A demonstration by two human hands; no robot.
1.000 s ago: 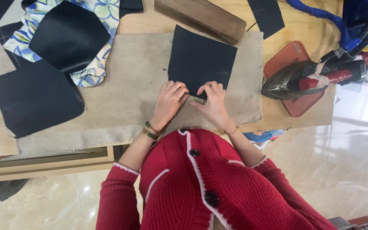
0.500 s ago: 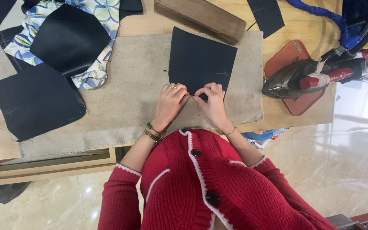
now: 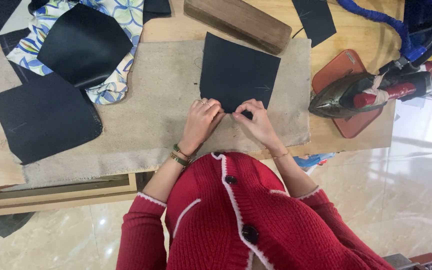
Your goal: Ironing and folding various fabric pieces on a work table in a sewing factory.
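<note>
At centre of the felt-covered surface (image 3: 156, 125), the left hand (image 3: 202, 119) and right hand (image 3: 254, 120) both pinch the near edge of one dark fabric square (image 3: 238, 72). Judged: edge fold begun, not pressed flat. Count: two more dark pieces at left (image 3: 46, 117), one at top right (image 3: 316, 17); one wooden block (image 3: 238, 22); one iron (image 3: 361, 95), untouched.

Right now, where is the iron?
In the head view the iron lies on a reddish-brown rest at the table's right side, just past the right edge of the beige pad and right of the dark cloth square.
</note>
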